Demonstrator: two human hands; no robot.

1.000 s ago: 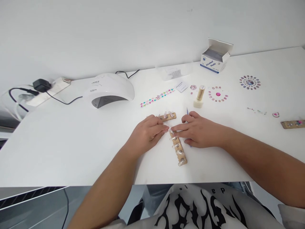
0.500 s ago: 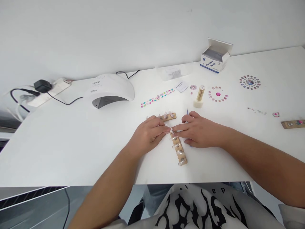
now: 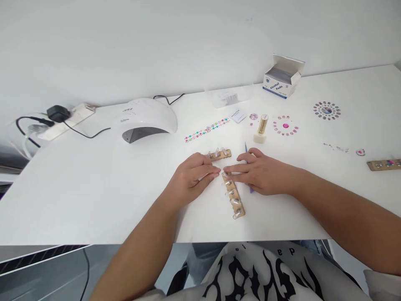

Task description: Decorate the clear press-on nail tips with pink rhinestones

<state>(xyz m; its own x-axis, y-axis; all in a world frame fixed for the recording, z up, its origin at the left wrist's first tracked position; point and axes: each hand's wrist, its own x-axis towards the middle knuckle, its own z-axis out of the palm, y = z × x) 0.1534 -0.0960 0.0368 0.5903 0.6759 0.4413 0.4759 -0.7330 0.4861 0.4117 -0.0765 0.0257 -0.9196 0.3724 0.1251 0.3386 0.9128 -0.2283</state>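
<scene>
A wooden strip (image 3: 235,200) with several clear nail tips lies on the white table (image 3: 94,188) in front of me. My left hand (image 3: 191,176) and my right hand (image 3: 262,172) meet fingertip to fingertip at the strip's far end, on the top nail tip (image 3: 224,172). The left fingers are curled and pinch at that tip. A thin blue stick (image 3: 246,148) runs under my right hand and shows again at its near side. A second, shorter wooden strip (image 3: 221,154) with nail tips lies just beyond the hands.
A white nail lamp (image 3: 147,119) stands at the back left, with a power strip (image 3: 67,119) and cables beside it. A gold-capped bottle (image 3: 261,128), a sticker strip (image 3: 206,128), gem wheels (image 3: 285,125), an alcohol pads box (image 3: 282,77) and another wooden strip (image 3: 384,164) lie to the right.
Both hands stay at the strip's far end with only small finger movements. The view has shifted slightly.
</scene>
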